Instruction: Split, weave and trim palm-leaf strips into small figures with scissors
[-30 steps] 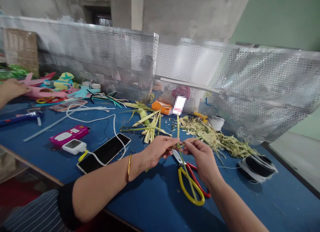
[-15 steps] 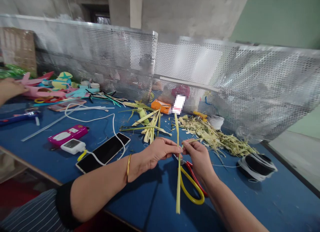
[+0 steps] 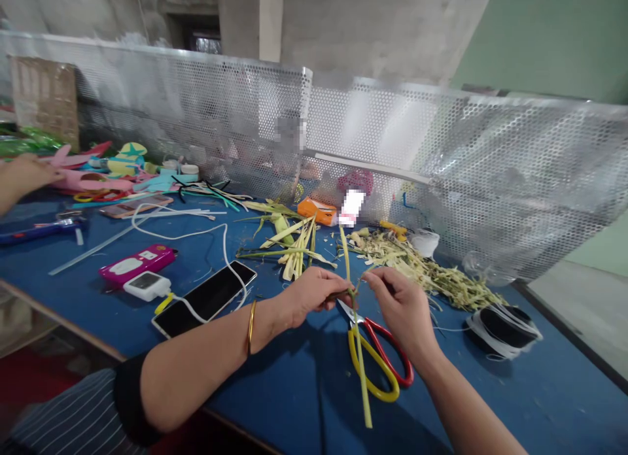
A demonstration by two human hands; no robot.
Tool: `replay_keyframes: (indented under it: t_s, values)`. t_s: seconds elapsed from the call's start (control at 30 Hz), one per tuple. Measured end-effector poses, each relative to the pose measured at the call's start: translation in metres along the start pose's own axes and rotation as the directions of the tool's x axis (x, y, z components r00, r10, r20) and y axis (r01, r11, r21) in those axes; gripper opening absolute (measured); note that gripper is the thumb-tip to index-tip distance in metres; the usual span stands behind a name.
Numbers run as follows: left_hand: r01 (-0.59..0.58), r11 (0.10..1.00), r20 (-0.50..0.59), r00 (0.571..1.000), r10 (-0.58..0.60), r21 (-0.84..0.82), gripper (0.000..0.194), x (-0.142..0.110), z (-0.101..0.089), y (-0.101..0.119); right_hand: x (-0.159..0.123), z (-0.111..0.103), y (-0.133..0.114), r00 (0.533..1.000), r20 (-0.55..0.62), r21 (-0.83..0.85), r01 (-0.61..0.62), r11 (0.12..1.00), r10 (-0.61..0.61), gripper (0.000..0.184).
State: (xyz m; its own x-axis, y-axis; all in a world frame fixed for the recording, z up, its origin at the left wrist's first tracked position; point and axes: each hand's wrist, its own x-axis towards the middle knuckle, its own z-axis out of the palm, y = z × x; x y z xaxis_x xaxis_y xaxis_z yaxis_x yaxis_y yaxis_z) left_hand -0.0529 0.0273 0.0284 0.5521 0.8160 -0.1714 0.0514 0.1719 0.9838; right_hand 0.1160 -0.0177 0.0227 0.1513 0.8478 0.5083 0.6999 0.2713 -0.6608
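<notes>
A long pale-green plant stalk point(image 3: 363, 383) slants over the blue table, pinched near its middle by my left hand point(image 3: 311, 295), with a gold bangle on the wrist. Just right of it, my right hand point(image 3: 400, 304) is closed in a pinch on a thin strip point(image 3: 358, 283) at the stalk. This strip seems to bend around the stalk where my left fingertips press. Beneath the stalk lie scissors point(image 3: 387, 395) with one yellow and one red handle, their blades partly hidden by my left fingers.
Leaf strips point(image 3: 294, 252) lie beyond my left hand, and shredded leaf scraps point(image 3: 432, 275) beyond my right. A spool of white thread point(image 3: 505, 331) stands at right. Left are a phone point(image 3: 196, 304), a magenta device point(image 3: 137, 264) and another person's hand point(image 3: 27, 177). Perforated metal sheeting point(image 3: 220, 108) borders the back.
My right hand has moved slightly right, away from my left. The stalk's lower end has swung right, and the strip now bends upward at the stalk. The scissors show more.
</notes>
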Motion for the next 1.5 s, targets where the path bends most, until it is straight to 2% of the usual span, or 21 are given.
replay_keyframes:
  t_s: [0.07, 0.1, 0.2, 0.27, 0.33, 0.5, 0.63, 0.73, 0.83, 0.9, 0.97, 1.03, 1.1, 1.17, 1.2, 1.3, 1.5]
  values:
    - [-0.014, 0.999, 0.025, 1.0, 0.014, 0.032, 0.026, 0.0, 0.001, -0.001, -0.001, 0.001, -0.004, 0.994, -0.021, -0.008, 0.104, 0.995, -0.104, 0.023]
    - [-0.028, 0.998, 0.035, 0.999, 0.026, 0.06, 0.025, 0.0, 0.002, -0.002, -0.002, 0.003, -0.005, 0.994, -0.015, 0.002, 0.112, 0.994, -0.112, 0.021]
    - [-0.08, 0.978, 0.046, 0.996, 0.072, 0.19, 0.022, -0.001, 0.004, -0.004, -0.001, 0.009, 0.0, 0.997, 0.075, 0.123, -0.028, 0.992, 0.019, 0.019]
    - [-0.119, 0.959, 0.05, 0.993, 0.109, 0.258, 0.02, -0.001, 0.004, -0.005, 0.0, 0.013, 0.004, 0.98, 0.162, 0.223, -0.151, 0.963, 0.116, 0.022]
    - [-0.151, 0.95, 0.056, 0.988, 0.141, 0.273, 0.02, -0.001, 0.004, -0.006, 0.0, 0.015, 0.006, 0.969, 0.182, 0.289, -0.215, 0.933, 0.167, 0.025]
    - [-0.14, 0.952, 0.102, 0.988, 0.116, 0.273, 0.02, 0.0, 0.003, -0.008, -0.004, 0.018, 0.003, 0.99, 0.015, 0.272, -0.137, 0.952, 0.138, 0.029]
    - [-0.107, 0.945, 0.153, 0.986, 0.062, 0.308, 0.021, -0.001, 0.002, -0.009, -0.007, 0.022, -0.002, 0.991, -0.059, 0.235, -0.101, 0.967, 0.118, 0.029]
    - [-0.093, 0.961, 0.184, 0.982, 0.045, 0.259, 0.022, -0.002, 0.002, -0.009, -0.006, 0.023, 0.0, 0.992, -0.057, 0.226, -0.099, 0.969, 0.114, 0.03]
    - [-0.03, 0.991, 0.142, 0.99, 0.011, 0.128, 0.03, -0.003, 0.003, -0.006, -0.002, 0.016, 0.004, 0.997, -0.063, 0.147, -0.033, 0.989, 0.043, 0.02]
    - [0.022, 1.0, 0.083, 0.996, -0.022, 0.002, 0.033, -0.002, 0.002, -0.004, 0.001, 0.009, 0.005, 0.989, -0.148, 0.072, 0.032, 0.997, -0.021, 0.021]
    - [0.033, 0.992, 0.027, 0.999, -0.03, -0.119, 0.031, 0.0, 0.0, -0.002, 0.003, 0.002, 0.004, 0.974, -0.226, 0.039, 0.025, 0.999, -0.015, 0.024]
    - [0.017, 0.981, -0.009, 1.0, -0.019, -0.195, 0.027, 0.003, -0.003, -0.001, 0.003, -0.001, 0.002, 0.985, -0.164, 0.072, -0.042, 0.996, 0.054, 0.027]
    - [-0.011, 0.974, -0.043, 0.999, 0.002, -0.225, 0.024, 0.005, -0.005, -0.003, 0.001, 0.001, 0.0, 0.992, 0.045, 0.135, -0.12, 0.983, 0.115, 0.031]
    - [-0.035, 0.97, -0.079, 0.997, 0.016, -0.241, 0.021, 0.007, -0.005, -0.006, -0.001, 0.007, 0.0, 0.957, 0.256, 0.188, -0.191, 0.963, 0.14, 0.032]
    - [-0.042, 0.968, -0.096, 0.995, 0.018, -0.249, 0.019, 0.008, -0.005, -0.007, -0.003, 0.01, 0.001, 0.937, 0.315, 0.198, -0.218, 0.956, 0.148, 0.031]
    - [-0.031, 0.965, -0.115, 0.993, 0.0, -0.261, 0.018, 0.009, -0.004, -0.008, -0.006, 0.018, 0.006, 0.925, 0.351, 0.176, -0.219, 0.96, 0.146, 0.029]
    - [-0.001, 0.977, -0.057, 0.998, -0.011, -0.213, 0.027, 0.008, -0.007, -0.01, -0.006, 0.016, 0.008, 0.949, 0.313, 0.125, -0.074, 0.989, 0.031, 0.018]
